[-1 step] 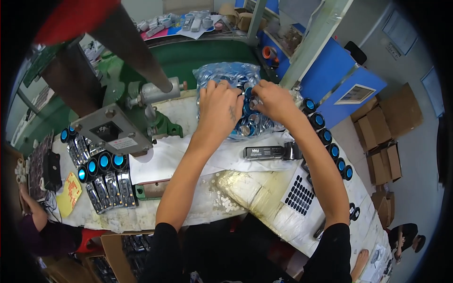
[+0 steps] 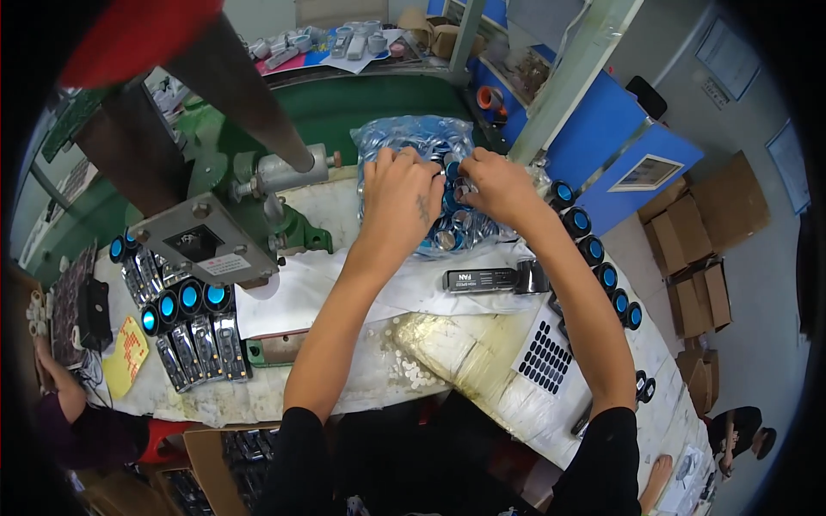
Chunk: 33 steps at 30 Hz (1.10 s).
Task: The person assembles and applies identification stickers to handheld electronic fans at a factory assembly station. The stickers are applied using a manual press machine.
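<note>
A clear plastic bag [image 2: 387, 133] full of small round blue and silver metal caps [image 2: 446, 239] lies open on the bench. My left hand [image 2: 403, 189] is over the bag's left part, fingers curled down and fingertips close together among the caps. From the right, my right hand [image 2: 499, 185] reaches in with bent fingers and thumb against the caps. What either hand pinches is hidden by the fingers. Just in front of the bag, a black handheld fan [image 2: 480, 280] lies on white cloth between my forearms.
A green press [image 2: 206, 241] with a thick lever stands to the left. Several black fans with blue discs [image 2: 190, 297] lie below it, and more blue-faced units [image 2: 577, 221] line the right edge. A sheet of black oval stickers [image 2: 545, 357] lies near my right forearm. Other people sit at both sides.
</note>
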Each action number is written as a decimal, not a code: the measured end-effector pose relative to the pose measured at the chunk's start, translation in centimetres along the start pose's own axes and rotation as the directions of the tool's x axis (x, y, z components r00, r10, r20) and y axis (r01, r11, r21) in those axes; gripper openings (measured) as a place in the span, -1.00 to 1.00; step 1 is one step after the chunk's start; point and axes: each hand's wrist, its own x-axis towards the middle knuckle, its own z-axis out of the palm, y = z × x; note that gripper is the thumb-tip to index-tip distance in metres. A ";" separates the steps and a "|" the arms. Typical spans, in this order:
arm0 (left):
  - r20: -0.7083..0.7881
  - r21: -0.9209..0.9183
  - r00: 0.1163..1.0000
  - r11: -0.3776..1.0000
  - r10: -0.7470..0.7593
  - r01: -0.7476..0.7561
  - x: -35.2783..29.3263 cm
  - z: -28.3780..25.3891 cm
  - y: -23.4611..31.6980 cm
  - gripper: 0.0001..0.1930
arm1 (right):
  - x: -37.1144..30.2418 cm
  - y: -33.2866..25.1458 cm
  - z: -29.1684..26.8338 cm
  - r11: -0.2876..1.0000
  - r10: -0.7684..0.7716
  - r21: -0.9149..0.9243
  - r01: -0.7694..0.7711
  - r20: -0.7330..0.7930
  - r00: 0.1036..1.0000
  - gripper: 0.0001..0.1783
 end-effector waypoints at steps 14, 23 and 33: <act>0.138 0.007 0.990 0.999 -0.038 0.037 -0.2 0.1 -1.6 -0.74 | 1.3 1.5 -0.2 0.966 -0.237 0.131 0.222 0.112 0.965 -0.62; 0.211 -0.006 0.975 0.997 -0.068 0.071 -0.6 0.4 -1.6 -0.71 | 2.0 0.9 -1.0 0.918 -0.243 0.380 0.117 0.304 0.921 -0.58; 0.169 -0.037 0.985 0.998 -0.044 0.051 -0.4 0.5 -1.7 -0.76 | 0.4 1.8 0.5 0.877 -0.238 0.441 0.189 0.059 0.969 -0.64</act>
